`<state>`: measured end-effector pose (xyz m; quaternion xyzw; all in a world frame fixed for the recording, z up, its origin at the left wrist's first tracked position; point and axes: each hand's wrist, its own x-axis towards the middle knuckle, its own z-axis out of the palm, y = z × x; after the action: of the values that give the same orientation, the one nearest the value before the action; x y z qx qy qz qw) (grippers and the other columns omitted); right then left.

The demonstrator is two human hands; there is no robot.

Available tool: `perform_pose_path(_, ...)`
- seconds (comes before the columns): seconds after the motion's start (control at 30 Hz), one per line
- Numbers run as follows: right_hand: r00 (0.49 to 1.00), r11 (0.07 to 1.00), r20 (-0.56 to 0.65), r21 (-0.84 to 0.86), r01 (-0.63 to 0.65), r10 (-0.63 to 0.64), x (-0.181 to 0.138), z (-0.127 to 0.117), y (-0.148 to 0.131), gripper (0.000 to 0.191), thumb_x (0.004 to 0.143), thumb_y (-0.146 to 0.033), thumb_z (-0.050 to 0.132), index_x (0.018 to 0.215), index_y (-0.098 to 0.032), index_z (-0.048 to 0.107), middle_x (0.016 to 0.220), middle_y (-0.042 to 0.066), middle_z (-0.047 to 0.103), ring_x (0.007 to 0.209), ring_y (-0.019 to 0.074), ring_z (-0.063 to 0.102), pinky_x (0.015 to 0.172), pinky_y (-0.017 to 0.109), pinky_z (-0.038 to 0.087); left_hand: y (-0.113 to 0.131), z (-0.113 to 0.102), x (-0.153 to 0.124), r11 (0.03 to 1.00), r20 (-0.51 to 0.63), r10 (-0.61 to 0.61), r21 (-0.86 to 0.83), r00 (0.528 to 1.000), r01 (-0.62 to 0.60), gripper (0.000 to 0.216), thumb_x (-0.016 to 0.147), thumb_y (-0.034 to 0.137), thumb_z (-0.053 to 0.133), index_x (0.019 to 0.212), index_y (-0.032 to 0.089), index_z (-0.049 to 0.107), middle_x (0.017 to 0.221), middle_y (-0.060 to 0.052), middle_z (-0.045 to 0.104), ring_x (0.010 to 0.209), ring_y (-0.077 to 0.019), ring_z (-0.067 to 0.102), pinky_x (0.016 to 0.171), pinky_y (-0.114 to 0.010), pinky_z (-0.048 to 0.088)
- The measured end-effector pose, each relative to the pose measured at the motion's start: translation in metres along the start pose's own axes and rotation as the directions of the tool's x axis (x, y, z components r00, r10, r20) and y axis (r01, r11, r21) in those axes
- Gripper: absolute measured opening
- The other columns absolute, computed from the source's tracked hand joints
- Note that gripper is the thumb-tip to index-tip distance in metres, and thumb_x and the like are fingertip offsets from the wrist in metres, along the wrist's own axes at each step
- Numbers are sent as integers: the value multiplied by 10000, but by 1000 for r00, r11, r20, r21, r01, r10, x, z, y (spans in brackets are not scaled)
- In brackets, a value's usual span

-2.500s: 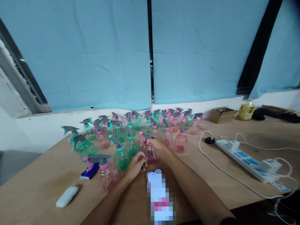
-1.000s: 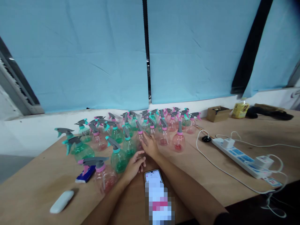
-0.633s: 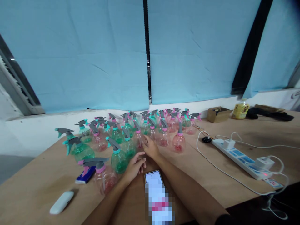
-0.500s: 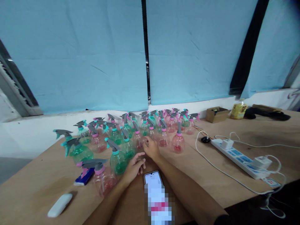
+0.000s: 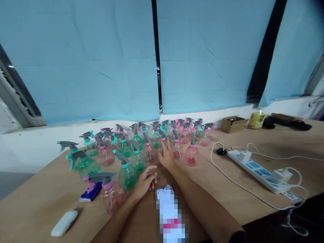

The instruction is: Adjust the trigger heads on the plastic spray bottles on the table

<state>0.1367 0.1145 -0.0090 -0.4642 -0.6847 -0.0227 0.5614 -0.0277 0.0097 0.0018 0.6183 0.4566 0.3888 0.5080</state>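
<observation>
My right hand (image 5: 167, 157) reaches forward with fingers stretched out, in front of a pink spray bottle (image 5: 162, 143) with a grey trigger head. Its fingertips overlap that bottle in view; I cannot tell whether they touch it. My left hand (image 5: 146, 179) hovers near the table with loosely bent, parted fingers and nothing in them, beside a green spray bottle (image 5: 128, 175). Between my forearms lies a smartphone (image 5: 164, 192), its lower part pixelated. Another pink spray bottle (image 5: 150, 152) stands just left of my right hand, and one more pink spray bottle (image 5: 192, 155) is to the right.
Many more green and pink spray bottles crowd the wooden table (image 5: 220, 182) towards the wall. At left lie a white case (image 5: 64, 223) and a blue packet (image 5: 90, 193). On the right are a power strip (image 5: 258, 172) with cables, a cardboard box (image 5: 233, 125) and a yellow-labelled bottle (image 5: 256, 118).
My right hand has shifted slightly right and forward, from beside one pink spray bottle to another, and its bent fingers have straightened. My left hand has stayed nearly still.
</observation>
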Motion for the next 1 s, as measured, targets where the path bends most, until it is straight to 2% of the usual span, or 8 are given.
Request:
perform_pose_path(0.2, 996, 998, 87, 61, 9, -15, 3, 0, 10, 633, 828, -183, 517, 1454, -213, 425, 1567, 113, 247, 1477, 292, 189, 1151, 495, 302, -2, -1, 0, 1000, 19, 14, 8, 1000, -14, 472, 829, 456, 592, 1201, 171, 531, 634, 47, 598, 420, -79, 507, 398, -179, 322)
perform_pose_path(0.3, 999, 998, 51, 59, 9, -12, 4, -1, 9, 593, 814, -177, 533, 1404, -219, 490, 1515, 127, 307, 1438, 292, 271, 1138, 490, 321, -3, -1, 0, 1000, 21, 13, 13, 1000, -13, 450, 835, 451, 592, 1189, 179, 538, 639, 45, 601, 428, -79, 511, 405, -178, 322)
perform_pose_path(0.43, 999, 997, -22, 72, 28, -26, 5, -5, 1, 417, 823, -199, 547, 1234, -202, 615, 1332, 151, 434, 1327, 295, 394, 1104, 488, 353, -4, -1, 0, 1000, 14, 5, 10, 1000, -5, 431, 838, 443, 590, 1181, 185, 547, 636, 45, 600, 428, -80, 510, 404, -178, 319)
perform_pose_path(0.6, 994, 990, -100, 139, -21, 35, 4, -10, -11, 249, 863, -262, 532, 1094, -183, 583, 1153, 137, 470, 1128, 260, 505, 1009, 449, 425, -4, -1, 0, 1000, 15, 11, 10, 1000, -11, 428, 834, 448, 600, 1172, 188, 559, 631, 46, 601, 425, -79, 509, 407, -177, 320)
perform_pose_path(0.67, 980, 987, -172, 145, -76, 101, 4, -9, -14, 300, 843, -301, 570, 1109, -170, 528, 1086, 126, 489, 1067, 262, 516, 971, 452, 435, -4, -1, 1, 1000, 20, 15, 14, 1000, -16, 436, 832, 456, 599, 1172, 186, 556, 629, 47, 599, 423, -80, 508, 405, -179, 320)
perform_pose_path(0.8, 934, 966, -287, 203, -159, 214, 6, -8, -19, 607, 783, -408, 668, 1268, -137, 425, 1094, 135, 524, 992, 253, 533, 908, 422, 455, -2, -1, 1, 999, 21, 14, 35, 1000, -15, 441, 838, 459, 578, 1177, 178, 547, 629, 48, 597, 412, -79, 495, 395, -180, 305)
perform_pose_path(0.9, 942, 948, -223, 255, -191, 250, 9, -12, -24, 649, 796, -414, 657, 1339, -143, 427, 1042, 109, 566, 899, 225, 560, 845, 379, 478, -2, -1, 0, 999, 10, 11, 49, 1000, -11, 431, 845, 455, 563, 1174, 177, 543, 628, 49, 595, 400, -76, 480, 390, -180, 298)
perform_pose_path(1.0, 972, 937, -119, 311, -157, 203, 12, -19, -29, 587, 796, -289, 612, 1357, -180, 474, 1068, 89, 585, 917, 208, 586, 864, 354, 487, -3, -2, 0, 999, -6, 8, 39, 1000, -7, 405, 836, 467, 574, 1124, 183, 558, 617, 52, 586, 394, -74, 474, 388, -177, 284)
